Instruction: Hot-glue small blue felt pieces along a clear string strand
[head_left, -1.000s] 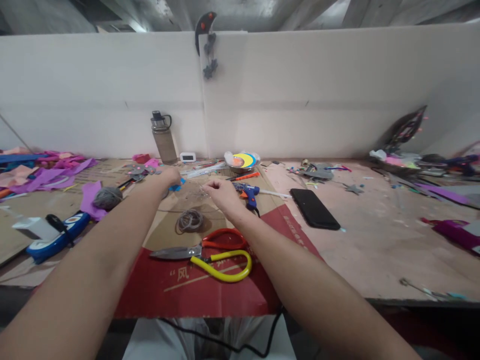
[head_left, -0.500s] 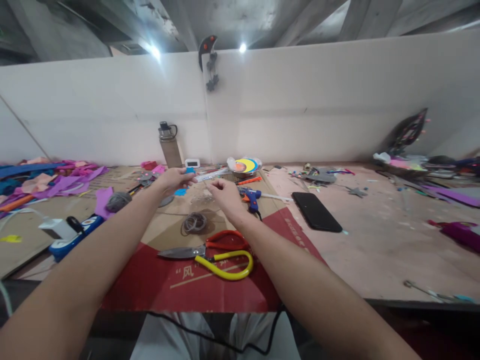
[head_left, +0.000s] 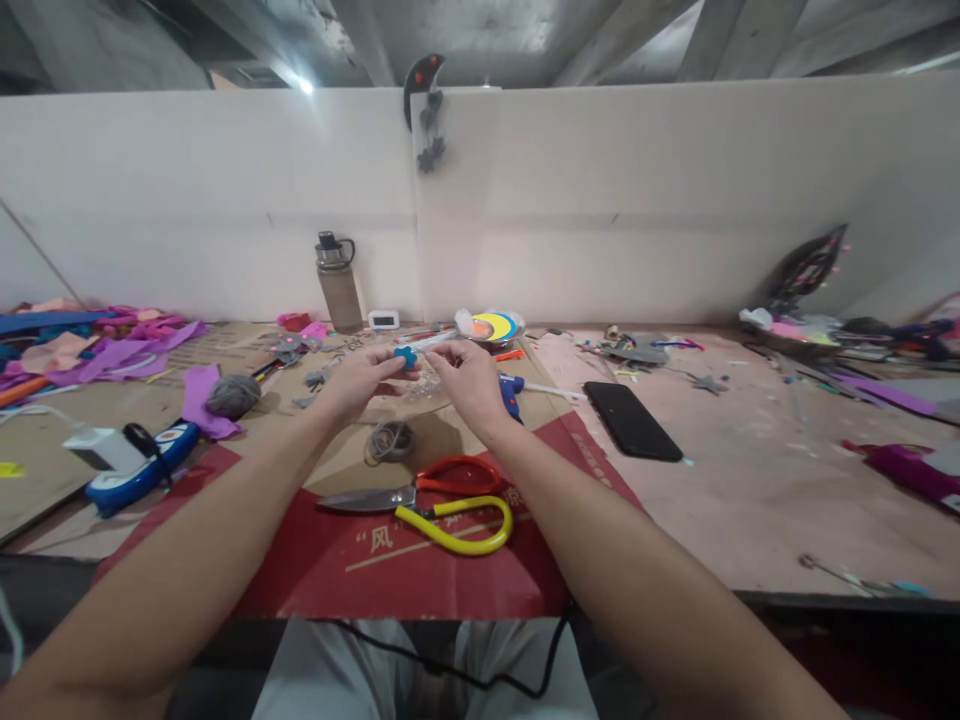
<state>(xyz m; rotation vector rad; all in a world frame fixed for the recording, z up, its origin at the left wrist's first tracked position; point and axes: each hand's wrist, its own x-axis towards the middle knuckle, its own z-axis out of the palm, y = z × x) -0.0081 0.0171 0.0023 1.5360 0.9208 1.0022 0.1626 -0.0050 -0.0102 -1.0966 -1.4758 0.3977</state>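
Observation:
Between the thumb and fingers of my left hand (head_left: 360, 380) is a small blue flower-shaped piece (head_left: 406, 357). Close on its right, my right hand (head_left: 469, 380) has its thumb and fingertips pinched together; whatever they hold is too small to make out. Below the hands lies a loose coil of grey cord (head_left: 390, 440). Nearer to me, large scissors (head_left: 367, 499) with one red and one yellow handle rest on a red printed sheet (head_left: 450, 590). A blue glue gun (head_left: 512, 392) is partly hidden behind my right hand.
A black phone (head_left: 631, 420) lies to the right. On the left are a blue power strip (head_left: 146, 468), a ball of grey yarn (head_left: 232, 396) and purple felt scraps (head_left: 142, 352). A bottle (head_left: 339, 290) and a bowl with coloured discs (head_left: 491, 328) stand along the back partition (head_left: 600, 210).
My left hand has moved right and slightly down with the blue piece, which now shows its flower shape. My right hand has shifted slightly right and up, and the hands are nearer together.

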